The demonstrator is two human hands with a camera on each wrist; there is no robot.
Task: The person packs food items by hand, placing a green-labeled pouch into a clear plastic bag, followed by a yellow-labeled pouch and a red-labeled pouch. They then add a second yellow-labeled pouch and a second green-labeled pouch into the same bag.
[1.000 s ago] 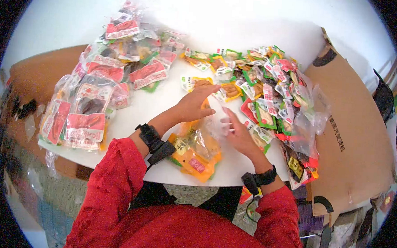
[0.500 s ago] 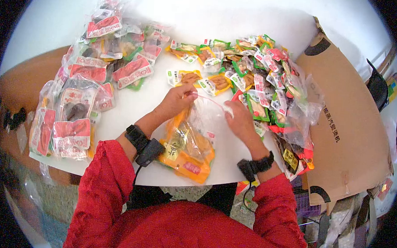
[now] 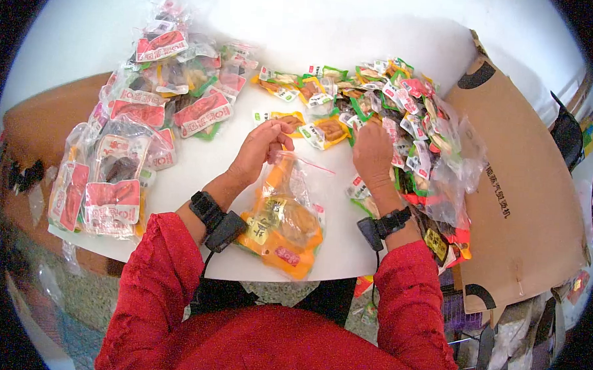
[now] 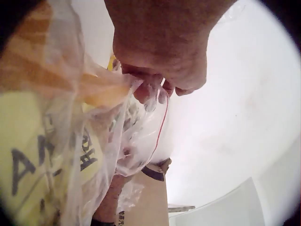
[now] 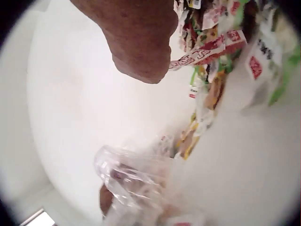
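Observation:
A clear zip bag [image 3: 302, 178] with a red line along its mouth stands open over the table's near edge, a yellow-orange packet [image 3: 293, 254] inside. My left hand [image 3: 257, 153] pinches the bag's mouth; the left wrist view shows those fingers [image 4: 149, 89] at the clear film [image 4: 141, 136]. Over the left side of the small-packet pile [image 3: 406, 100] is my right hand [image 3: 374, 155], its fingers curled down at the packets. A red-and-white packet [image 5: 211, 52] lies against that hand [image 5: 141, 44] in the right wrist view; the fingertips are hidden, so a grip cannot be confirmed.
Filled clear bags with red labels [image 3: 112, 200] are heaped on the table's left. Two yellow-edged packets [image 3: 325, 132] lie beyond the bag. A large cardboard box [image 3: 521, 195] stands at the right, with brown cardboard [image 3: 41, 127] at the left.
Both hands came to the bag's mouth and drew it apart. My right hand then left the bag and moved right and up to the packet pile; my left stays at the bag.

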